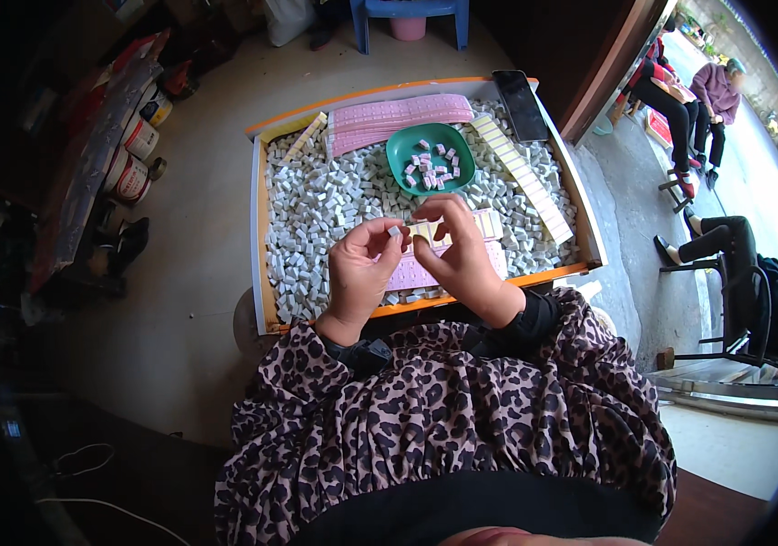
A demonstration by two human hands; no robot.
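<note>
While the left hand (361,270) pinched a small block (394,231), the label strip (487,223) lay crosswise under the right hand (463,259), fingers parted.

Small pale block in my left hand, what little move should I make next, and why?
Probably bring your right hand slightly leftward to the small pale block. Your left hand pinches it between thumb and forefinger, while the right thumb and forefinger look parted close beside it, so a short move should reach it.
</note>
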